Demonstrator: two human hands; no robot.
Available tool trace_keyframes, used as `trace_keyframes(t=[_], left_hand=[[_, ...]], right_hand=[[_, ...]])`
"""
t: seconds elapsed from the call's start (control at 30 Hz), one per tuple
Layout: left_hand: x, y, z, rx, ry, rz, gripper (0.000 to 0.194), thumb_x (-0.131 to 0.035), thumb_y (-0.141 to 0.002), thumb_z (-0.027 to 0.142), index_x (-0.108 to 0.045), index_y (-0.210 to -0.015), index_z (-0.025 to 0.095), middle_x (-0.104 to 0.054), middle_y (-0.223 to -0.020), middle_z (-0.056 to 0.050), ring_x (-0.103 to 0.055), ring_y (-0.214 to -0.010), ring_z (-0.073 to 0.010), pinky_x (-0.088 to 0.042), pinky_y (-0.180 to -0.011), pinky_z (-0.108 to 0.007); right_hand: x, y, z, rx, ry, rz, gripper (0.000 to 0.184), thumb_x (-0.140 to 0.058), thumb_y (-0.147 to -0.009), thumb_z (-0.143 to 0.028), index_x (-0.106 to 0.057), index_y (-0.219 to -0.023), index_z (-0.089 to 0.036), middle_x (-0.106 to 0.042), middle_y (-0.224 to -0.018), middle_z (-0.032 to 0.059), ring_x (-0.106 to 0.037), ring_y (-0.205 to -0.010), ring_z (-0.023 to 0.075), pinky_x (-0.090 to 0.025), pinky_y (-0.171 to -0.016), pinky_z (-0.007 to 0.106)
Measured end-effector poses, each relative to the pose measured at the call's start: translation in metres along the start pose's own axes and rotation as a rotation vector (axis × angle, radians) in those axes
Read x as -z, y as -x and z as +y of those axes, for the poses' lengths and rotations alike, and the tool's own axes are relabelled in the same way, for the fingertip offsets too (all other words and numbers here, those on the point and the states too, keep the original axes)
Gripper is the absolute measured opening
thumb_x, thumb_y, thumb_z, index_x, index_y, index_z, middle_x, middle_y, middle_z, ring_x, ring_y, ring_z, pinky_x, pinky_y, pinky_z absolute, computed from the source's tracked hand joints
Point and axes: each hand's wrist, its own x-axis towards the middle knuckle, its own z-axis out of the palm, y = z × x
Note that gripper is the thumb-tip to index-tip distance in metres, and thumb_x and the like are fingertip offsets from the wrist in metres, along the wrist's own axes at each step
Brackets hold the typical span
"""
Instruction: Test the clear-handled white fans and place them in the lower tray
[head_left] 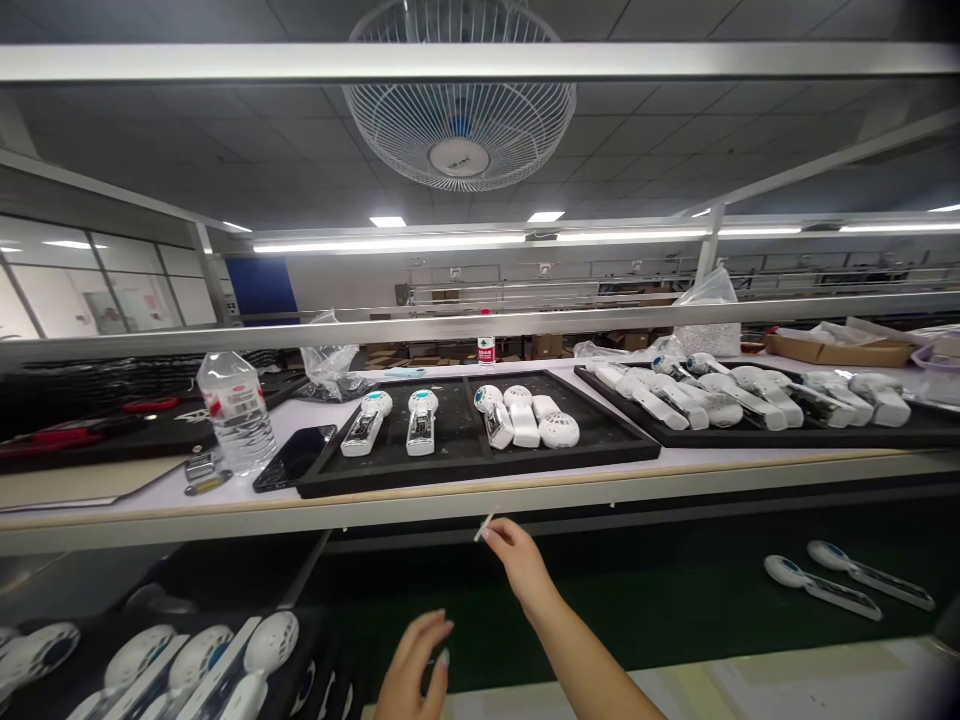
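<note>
My right hand (517, 562) reaches forward under the front edge of the shelf (525, 495) and pinches a small white strip (487, 523) between its fingertips. Lower and closer to me, my left hand (415, 668) hovers over the dark green belt (660, 610) with fingers loosely apart, holding nothing. On the shelf just above my right hand lies a black tray (480, 460) with several white handheld devices (523, 415) on it.
A second black tray (810, 432) of devices lies to the right on the shelf. A water bottle (237, 410) and a phone (294, 457) stand left of the first tray. Two devices (821, 587) rest on the belt at right. Another tray of devices (187, 665) is at bottom left. A fan (459, 110) hangs overhead.
</note>
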Motion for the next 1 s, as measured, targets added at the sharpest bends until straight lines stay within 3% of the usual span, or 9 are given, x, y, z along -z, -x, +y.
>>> trace_keyframes(t=[0.1, 0.2, 0.37, 0.57, 0.8, 0.9, 1.0], left_hand=[[-0.003, -0.036, 0.035, 0.062, 0.136, -0.009, 0.037, -0.045, -0.075, 0.048, -0.059, -0.101, 0.026, -0.051, -0.118, -0.008, -0.047, -0.111, -0.0257, -0.041, -0.092, -0.040], [-0.013, -0.060, 0.053, 0.047, 0.203, 0.038, 0.040, -0.044, -0.075, 0.047, -0.057, -0.102, 0.020, -0.052, -0.113, -0.010, -0.049, -0.107, -0.0229, -0.043, -0.091, -0.036], [-0.027, -0.080, 0.056, 0.038, 0.262, 0.075, 0.031, -0.052, -0.071, 0.044, -0.061, -0.085, 0.018, -0.056, -0.099, -0.009, -0.053, -0.096, -0.0219, -0.046, -0.083, -0.034], [-0.029, -0.089, 0.054, 0.030, 0.267, 0.108, 0.023, -0.051, -0.072, 0.039, -0.057, -0.077, 0.017, -0.056, -0.087, -0.007, -0.054, -0.085, -0.0195, -0.046, -0.079, -0.032], [-0.029, -0.087, 0.054, -0.046, 0.121, 0.124, 0.015, -0.047, -0.077, 0.031, -0.054, -0.073, 0.019, -0.052, -0.088, -0.005, -0.051, -0.087, -0.0182, -0.043, -0.077, -0.031], [-0.028, -0.084, 0.058, -0.096, 0.029, 0.141, 0.014, -0.046, -0.078, 0.030, -0.053, -0.071, 0.020, -0.051, -0.090, -0.004, -0.050, -0.089, -0.0185, -0.042, -0.079, -0.032], [-0.027, -0.081, 0.060, -0.151, -0.064, 0.159, 0.015, -0.044, -0.080, 0.029, -0.052, -0.071, 0.020, -0.051, -0.088, -0.004, -0.051, -0.087, -0.0188, -0.042, -0.077, -0.033]], right_hand=[[0.000, 0.004, 0.000, -0.051, -0.085, -0.015, 0.027, -0.059, -0.068, -0.043, -0.056, -0.074, -0.016, -0.056, -0.076, 0.0010, -0.052, -0.078, 0.0160, -0.038, -0.081, 0.033], [0.001, 0.009, -0.003, -0.114, -0.160, -0.023, 0.028, -0.061, -0.065, -0.045, -0.057, -0.074, -0.019, -0.057, -0.079, 0.0014, -0.052, -0.079, 0.0163, -0.039, -0.076, 0.029], [0.000, 0.011, -0.009, -0.149, -0.274, -0.046, 0.029, -0.064, -0.063, -0.044, -0.057, -0.076, -0.019, -0.058, -0.091, 0.0030, -0.051, -0.087, 0.0178, -0.041, -0.075, 0.027], [-0.007, 0.004, -0.005, -0.136, -0.294, -0.079, 0.033, -0.064, -0.061, -0.046, -0.056, -0.075, -0.018, -0.058, -0.095, 0.0050, -0.052, -0.090, 0.0198, -0.041, -0.081, 0.031], [0.007, 0.006, 0.004, -0.004, 0.055, -0.015, 0.029, -0.050, -0.073, -0.044, -0.056, -0.082, -0.017, -0.057, -0.081, 0.0051, -0.052, -0.080, 0.0191, -0.041, -0.075, 0.031], [0.016, 0.009, -0.007, 0.128, 0.297, 0.017, 0.024, -0.046, -0.078, -0.039, -0.057, -0.086, -0.019, -0.052, -0.078, 0.0035, -0.049, -0.070, 0.0162, -0.039, -0.067, 0.028], [0.020, 0.009, -0.025, 0.245, 0.537, -0.071, 0.021, -0.047, -0.080, -0.031, -0.060, -0.095, -0.026, -0.053, -0.080, 0.0018, -0.050, -0.069, 0.0151, -0.038, -0.066, 0.027]])
